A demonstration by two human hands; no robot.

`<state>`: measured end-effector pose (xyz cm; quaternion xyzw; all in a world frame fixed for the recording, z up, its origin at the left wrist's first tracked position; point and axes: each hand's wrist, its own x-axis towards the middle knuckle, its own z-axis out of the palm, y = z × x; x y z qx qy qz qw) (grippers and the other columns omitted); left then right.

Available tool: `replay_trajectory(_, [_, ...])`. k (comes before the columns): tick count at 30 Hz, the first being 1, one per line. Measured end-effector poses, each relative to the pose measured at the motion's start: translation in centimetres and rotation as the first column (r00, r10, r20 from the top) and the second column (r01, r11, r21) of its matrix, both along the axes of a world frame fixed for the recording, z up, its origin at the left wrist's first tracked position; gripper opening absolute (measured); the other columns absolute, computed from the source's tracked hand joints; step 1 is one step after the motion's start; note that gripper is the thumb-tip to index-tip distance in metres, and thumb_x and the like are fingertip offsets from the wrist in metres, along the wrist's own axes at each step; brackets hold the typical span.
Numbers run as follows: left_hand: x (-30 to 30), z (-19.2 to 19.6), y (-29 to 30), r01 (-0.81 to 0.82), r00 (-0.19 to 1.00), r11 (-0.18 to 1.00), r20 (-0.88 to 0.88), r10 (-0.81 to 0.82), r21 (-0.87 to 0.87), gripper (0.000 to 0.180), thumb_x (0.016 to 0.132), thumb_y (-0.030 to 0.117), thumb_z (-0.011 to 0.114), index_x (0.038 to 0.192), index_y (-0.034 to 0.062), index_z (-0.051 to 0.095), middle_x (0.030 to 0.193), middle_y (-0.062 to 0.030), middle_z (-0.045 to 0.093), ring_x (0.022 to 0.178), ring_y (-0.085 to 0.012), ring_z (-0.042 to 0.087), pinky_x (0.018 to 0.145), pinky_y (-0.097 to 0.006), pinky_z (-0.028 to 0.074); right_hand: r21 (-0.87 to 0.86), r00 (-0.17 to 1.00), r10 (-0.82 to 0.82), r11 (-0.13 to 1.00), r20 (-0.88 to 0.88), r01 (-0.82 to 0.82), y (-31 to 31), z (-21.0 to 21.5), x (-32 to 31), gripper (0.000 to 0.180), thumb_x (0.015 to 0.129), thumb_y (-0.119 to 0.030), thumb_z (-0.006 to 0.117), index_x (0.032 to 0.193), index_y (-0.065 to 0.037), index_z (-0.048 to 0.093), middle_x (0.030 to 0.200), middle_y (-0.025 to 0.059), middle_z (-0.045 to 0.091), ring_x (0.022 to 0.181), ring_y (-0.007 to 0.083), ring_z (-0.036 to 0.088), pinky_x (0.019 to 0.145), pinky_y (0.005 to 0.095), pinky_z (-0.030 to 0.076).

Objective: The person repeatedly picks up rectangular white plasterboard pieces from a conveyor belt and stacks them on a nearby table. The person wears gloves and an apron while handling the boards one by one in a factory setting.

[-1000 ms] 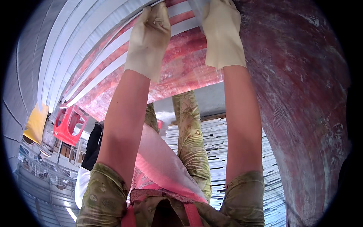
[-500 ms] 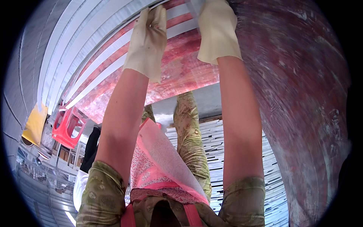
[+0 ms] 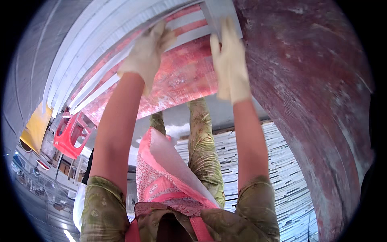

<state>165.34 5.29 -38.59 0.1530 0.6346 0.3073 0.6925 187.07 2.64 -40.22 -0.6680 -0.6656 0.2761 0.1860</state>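
Both my hands wear cream rubber gloves over a red marbled board (image 3: 185,68). Long white strips (image 3: 98,92) lie side by side along the board's far part and run off to the left. My left hand (image 3: 147,50) is over these strips, its fingers apart and slightly blurred, with nothing seen in them. At the strips' right end my right hand (image 3: 230,60) has its fingers stretched out and its thumb apart. Its fingertips reach a flat whitish crosspiece (image 3: 221,14); I cannot tell whether they touch it.
A large dark red mottled surface (image 3: 302,80) curves along the right. A red plastic stool (image 3: 71,135) and a yellow object (image 3: 35,129) stand at the left. Stacked pale strips (image 3: 282,161) lie below on the right. My pink apron (image 3: 169,173) hangs before me.
Both hands have drawn back nearer to me, the left also shifting leftward. Their fingers have spread, and more of the whitish crosspiece at the right end shows.
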Motion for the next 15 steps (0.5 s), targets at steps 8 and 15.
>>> replay_trajectory(8, [-18.0, 7.9, -25.3, 0.508, 0.584, 0.821, -0.596, -0.551, -0.262, 0.053, 0.101, 0.037, 0.06, 0.136, -0.0041, 0.059, 0.13, -0.0268, 0.067, 0.124, -0.0332, 0.064, 0.104, -0.042, 0.048, -0.866, 0.959, 0.231, 0.499, 0.166, 0.03, -38.3, 4.8, 6.4, 0.029, 0.095, -0.021, 0.054, 0.105, -0.002, 0.074, 0.109, 0.0249, 0.072, 0.104, 0.0457, 0.067, 0.092, 0.0532, 0.053])
replay_trajectory(15, [-29.7, 14.9, -40.9, 0.054, 0.778, 0.987, -0.613, -0.137, -0.152, 0.038, 0.1, 0.029, 0.06, 0.119, -0.0034, 0.066, 0.094, -0.0061, 0.069, 0.086, -0.0138, 0.062, 0.077, -0.03, 0.049, -0.821, 0.923, 0.104, 0.501, 0.371, 0.273, -49.4, 9.2, 7.1, 0.042, 0.096, -0.029, 0.05, 0.111, 0.0, 0.076, 0.121, 0.0279, 0.069, 0.117, 0.0406, 0.067, 0.101, 0.0485, 0.054])
